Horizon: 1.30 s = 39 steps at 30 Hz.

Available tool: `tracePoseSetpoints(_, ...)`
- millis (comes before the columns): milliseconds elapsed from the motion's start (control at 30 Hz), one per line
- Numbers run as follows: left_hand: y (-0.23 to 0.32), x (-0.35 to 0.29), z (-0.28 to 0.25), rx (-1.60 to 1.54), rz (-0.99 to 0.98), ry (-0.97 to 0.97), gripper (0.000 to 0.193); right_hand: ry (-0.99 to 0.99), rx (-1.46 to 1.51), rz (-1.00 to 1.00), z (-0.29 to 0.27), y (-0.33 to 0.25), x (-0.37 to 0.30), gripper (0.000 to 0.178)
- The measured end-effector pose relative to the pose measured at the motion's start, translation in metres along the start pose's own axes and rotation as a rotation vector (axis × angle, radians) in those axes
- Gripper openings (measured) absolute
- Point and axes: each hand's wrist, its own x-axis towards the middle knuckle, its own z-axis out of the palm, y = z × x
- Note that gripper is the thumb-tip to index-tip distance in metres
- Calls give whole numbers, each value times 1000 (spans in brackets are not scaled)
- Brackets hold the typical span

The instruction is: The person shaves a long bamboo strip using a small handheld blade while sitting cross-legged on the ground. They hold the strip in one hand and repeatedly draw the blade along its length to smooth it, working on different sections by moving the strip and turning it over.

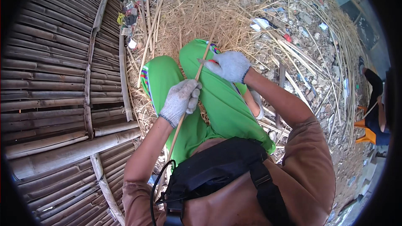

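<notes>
A long, thin bamboo strip (208,44) runs slantwise over my lap, from the straw in front down past my waist. My left hand (181,99), in a pale knitted work glove, is wrapped round its middle. Farther up the strip, my right hand (231,66), gloved alike, grips a small knife (206,61) with a bit of red showing at the handle. The blade lies across the strip, touching it or very close. Most of the knife's handle is hidden in the glove. Both hands are above my knees in green trousers (226,104).
A bamboo slat wall (50,62) rises close on my left. Straw-like shavings (201,16) cover the ground ahead, with long strips (153,25) lying on them. Litter and rubble spread to the right, near more strips (301,58). Another person (374,104) sits at the far right by an orange chair (365,133).
</notes>
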Motion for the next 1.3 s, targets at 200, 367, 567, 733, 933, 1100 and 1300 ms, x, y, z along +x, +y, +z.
tracePoseSetpoints(200,-15,-30,-20,-16,-46,19,32,-60,-49,-3,5,-6,6,89)
tracePoseSetpoints(367,-27,-55,-29,1,-88,31,34,-50,-50,52,2,-9,8,91)
tracePoseSetpoints(567,-33,-73,-29,97,-6,36,38,-1,-103,10,1,-5,17,90)
tracePoseSetpoints(733,-40,-107,-38,226,9,56,41,-41,-77,61,-10,-11,11,88)
tracePoseSetpoints(933,-59,-170,-59,241,-16,111,44,-14,-62,91,-10,-5,16,86)
tracePoseSetpoints(1100,-79,-219,-70,239,-68,121,44,10,-51,127,-2,44,39,84)
tracePoseSetpoints(1300,-66,-191,-51,276,61,172,44,122,153,293,-4,49,47,87)
